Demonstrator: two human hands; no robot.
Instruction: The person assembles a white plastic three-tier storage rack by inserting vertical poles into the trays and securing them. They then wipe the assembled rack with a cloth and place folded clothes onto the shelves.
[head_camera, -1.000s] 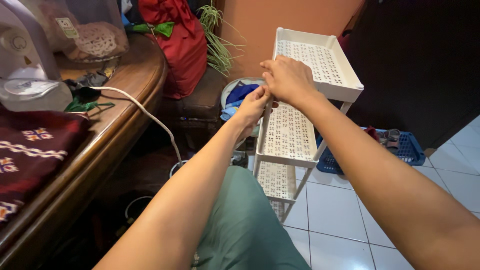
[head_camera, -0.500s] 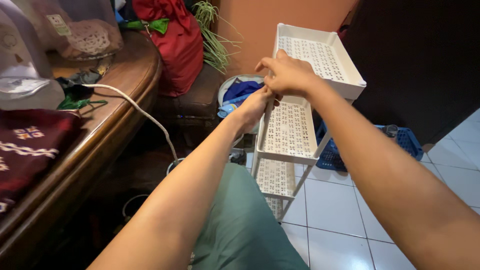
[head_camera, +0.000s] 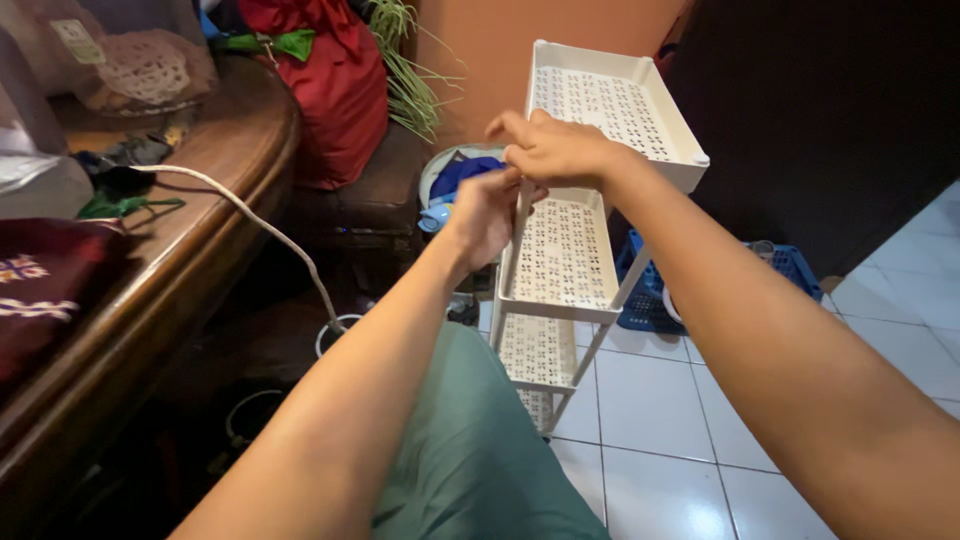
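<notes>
Green trousers (head_camera: 470, 450) fill the lower middle. Above them, the left hand (head_camera: 485, 212) curls its fingers around the near post of the white perforated shelf rack (head_camera: 560, 250). The right hand (head_camera: 555, 150) pinches the same corner under the top tray (head_camera: 610, 100). Three tiers already stand stacked; that corner joint seems unfinished.

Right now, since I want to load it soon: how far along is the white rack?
Three perforated trays sit stacked on the rack. In hand: the left hand and right hand grip its near-left post under the top tray. Nothing is loaded yet; joint tightness can't be judged.
</notes>
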